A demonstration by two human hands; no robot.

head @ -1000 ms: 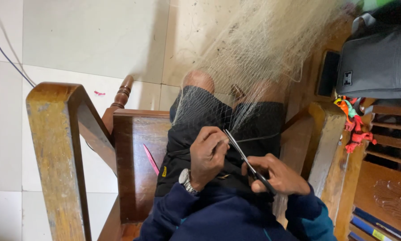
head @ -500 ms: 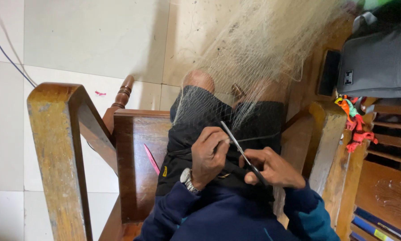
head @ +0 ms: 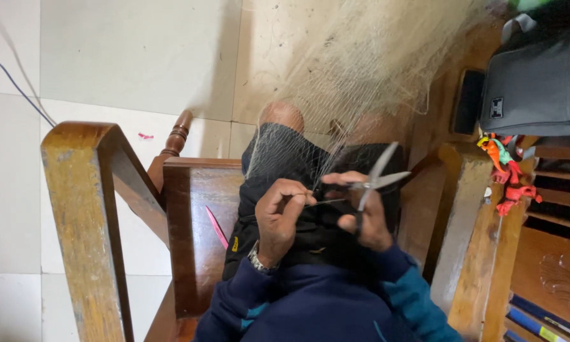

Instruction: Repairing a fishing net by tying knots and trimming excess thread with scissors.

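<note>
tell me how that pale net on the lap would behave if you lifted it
The net would probably be floppy: it drapes over the knees in loose folds. Likely light, since its mesh is fine and see-through. It may snag easily, as the left hand pinches strands beside the open scissors.

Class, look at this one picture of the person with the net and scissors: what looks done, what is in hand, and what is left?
Done: the fine net already lies draped over the knees, and the scissors are open in the right hand. In hand: the left hand pinches a strand or thin tool, too fine to tell, beside the blades. Left: no cut piece shows, and most of the net hangs untouched toward the floor.
</note>
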